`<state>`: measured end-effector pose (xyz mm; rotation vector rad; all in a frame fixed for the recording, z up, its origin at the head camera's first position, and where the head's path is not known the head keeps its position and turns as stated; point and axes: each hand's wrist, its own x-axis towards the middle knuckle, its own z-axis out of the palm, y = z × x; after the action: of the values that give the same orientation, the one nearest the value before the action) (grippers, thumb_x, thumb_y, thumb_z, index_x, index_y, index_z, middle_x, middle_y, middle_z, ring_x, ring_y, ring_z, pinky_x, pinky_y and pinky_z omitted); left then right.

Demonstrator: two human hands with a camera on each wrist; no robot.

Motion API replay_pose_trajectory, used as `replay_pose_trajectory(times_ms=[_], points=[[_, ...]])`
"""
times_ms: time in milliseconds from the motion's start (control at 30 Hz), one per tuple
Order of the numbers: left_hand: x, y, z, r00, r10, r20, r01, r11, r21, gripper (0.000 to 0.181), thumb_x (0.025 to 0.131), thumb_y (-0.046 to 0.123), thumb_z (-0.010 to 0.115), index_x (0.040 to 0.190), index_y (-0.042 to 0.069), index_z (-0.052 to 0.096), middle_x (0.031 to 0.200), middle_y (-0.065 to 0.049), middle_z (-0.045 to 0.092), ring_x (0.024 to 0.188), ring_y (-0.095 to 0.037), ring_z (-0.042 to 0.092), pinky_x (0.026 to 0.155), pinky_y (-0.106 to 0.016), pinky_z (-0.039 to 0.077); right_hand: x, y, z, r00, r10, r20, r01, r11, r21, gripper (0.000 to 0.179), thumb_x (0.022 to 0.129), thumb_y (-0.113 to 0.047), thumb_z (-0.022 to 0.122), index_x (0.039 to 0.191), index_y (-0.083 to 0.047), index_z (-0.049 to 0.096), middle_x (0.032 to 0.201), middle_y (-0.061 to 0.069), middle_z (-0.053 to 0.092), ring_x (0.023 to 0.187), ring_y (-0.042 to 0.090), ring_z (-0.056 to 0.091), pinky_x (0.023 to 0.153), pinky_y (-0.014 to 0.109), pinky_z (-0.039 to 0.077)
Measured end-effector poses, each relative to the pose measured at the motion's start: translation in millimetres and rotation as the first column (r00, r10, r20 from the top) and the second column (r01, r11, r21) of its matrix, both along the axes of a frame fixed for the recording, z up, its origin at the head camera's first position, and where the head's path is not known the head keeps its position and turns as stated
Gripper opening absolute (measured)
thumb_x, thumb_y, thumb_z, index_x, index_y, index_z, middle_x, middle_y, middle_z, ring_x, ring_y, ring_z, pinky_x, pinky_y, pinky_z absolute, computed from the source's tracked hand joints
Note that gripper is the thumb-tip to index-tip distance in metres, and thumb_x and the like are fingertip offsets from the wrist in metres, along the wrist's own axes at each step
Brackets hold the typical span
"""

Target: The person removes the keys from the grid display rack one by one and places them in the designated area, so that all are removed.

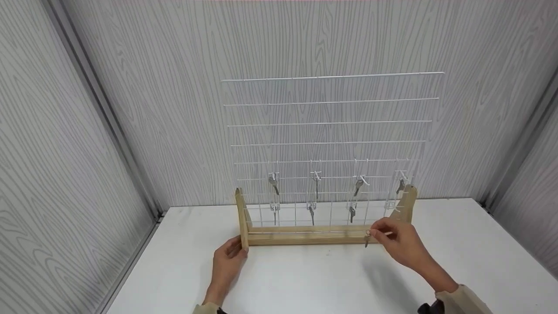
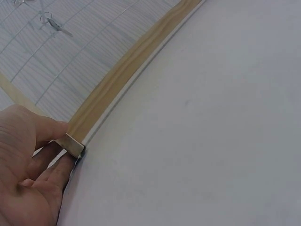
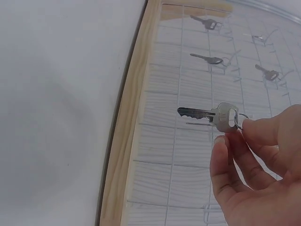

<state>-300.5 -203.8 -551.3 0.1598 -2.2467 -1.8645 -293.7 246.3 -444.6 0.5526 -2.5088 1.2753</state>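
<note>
In the head view my right hand (image 1: 399, 242) pinches the ring of a silver key (image 1: 366, 241) in front of the right part of the rack. The right wrist view shows this key (image 3: 228, 117) close up, its ring (image 3: 242, 121) between thumb and fingertips, the toothed blade pointing away from the hand. My left hand (image 1: 227, 264) grips the front end of the left wooden foot (image 1: 243, 226); in the left wrist view the thumb presses on that end (image 2: 73, 145), fingers curled below. Between the feet stands a white wire grid (image 1: 331, 142) with hooks, several carrying keys.
Upper-row keys include one at left (image 1: 274, 183) and one at far right (image 1: 400, 186). Lower-row keys include one at mid-left (image 1: 311, 213). A hook (image 1: 390, 205) projects above my right hand. The wooden crossbar (image 1: 305, 238) rests on the white table (image 1: 296, 279), with grain-patterned panels (image 1: 174, 87) around.
</note>
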Motion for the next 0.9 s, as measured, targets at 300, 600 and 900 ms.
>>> replay_pose_trajectory(times_ms=[300, 600, 900], points=[[-0.7, 1.5, 1.3, 1.000, 0.007, 0.007, -0.007, 1.000, -0.019, 0.048, 0.102, 0.007, 0.069, 0.148, -0.002, 0.058, 0.150, -0.028, 0.059, 0.140, -0.044, 0.059, 0.109, -0.036, 0.062, -3.2, -17.1, 2.3, 0.996, 0.074, 0.054, -0.074, 0.997, -0.006, 0.009, 0.103, -0.013, 0.071, 0.103, -0.006, 0.075, 0.098, 0.004, 0.077, 0.086, 0.014, 0.071, 0.074, 0.020, 0.062], [-0.2, 1.0, 0.6, 1.000, 0.001, 0.002, -0.001, 1.000, 0.005, 0.048, 0.102, 0.007, 0.069, 0.148, -0.002, 0.058, 0.151, -0.028, 0.058, 0.140, -0.044, 0.059, 0.108, -0.037, 0.062, -6.2, -39.9, 0.3, 0.991, 0.095, 0.098, -0.094, 0.996, -0.011, 0.009, 0.103, -0.012, 0.071, 0.101, -0.003, 0.075, 0.092, 0.005, 0.076, 0.081, 0.010, 0.067, 0.070, 0.020, 0.061], [0.4, 1.1, 1.2, 1.000, -0.005, -0.012, 0.005, 1.000, 0.006, 0.047, 0.102, 0.005, 0.068, 0.148, -0.004, 0.058, 0.148, -0.029, 0.060, 0.138, -0.044, 0.061, 0.106, -0.034, 0.064, -7.7, -58.7, -2.9, 0.987, 0.140, 0.082, -0.141, 0.990, 0.000, 0.009, 0.104, -0.012, 0.071, 0.097, -0.007, 0.076, 0.087, 0.004, 0.075, 0.075, 0.013, 0.065, 0.062, 0.019, 0.057]])
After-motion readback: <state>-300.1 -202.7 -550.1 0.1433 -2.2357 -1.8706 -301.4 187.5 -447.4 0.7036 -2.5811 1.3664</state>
